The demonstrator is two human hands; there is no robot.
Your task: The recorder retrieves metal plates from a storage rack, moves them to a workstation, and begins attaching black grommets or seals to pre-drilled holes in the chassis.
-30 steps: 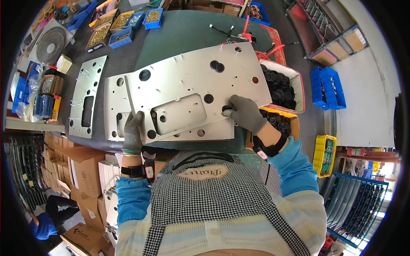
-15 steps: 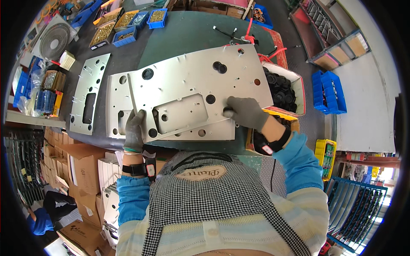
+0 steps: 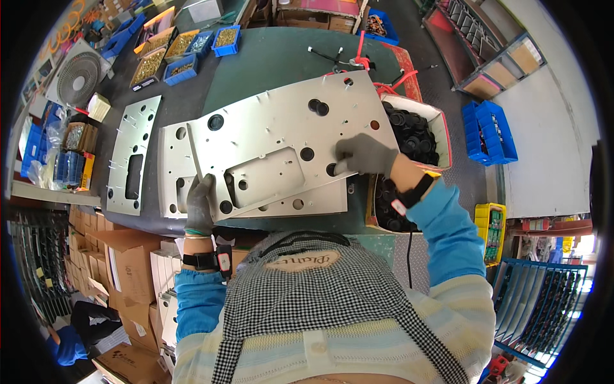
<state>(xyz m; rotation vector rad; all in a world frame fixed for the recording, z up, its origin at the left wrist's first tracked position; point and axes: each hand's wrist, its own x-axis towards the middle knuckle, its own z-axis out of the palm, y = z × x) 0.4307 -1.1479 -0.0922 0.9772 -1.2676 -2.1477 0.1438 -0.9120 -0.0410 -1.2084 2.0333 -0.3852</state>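
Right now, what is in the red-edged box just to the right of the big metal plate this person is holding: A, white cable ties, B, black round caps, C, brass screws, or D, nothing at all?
B: the box beside the metal plate is heaped with small black round caps, right by the right hand gripping the plate's edge.

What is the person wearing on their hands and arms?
Both the left hand and right hand wear grey knit gloves. Bright blue sleeves cover both arms. Each wrist has a black strap carrying a small red-and-white device.
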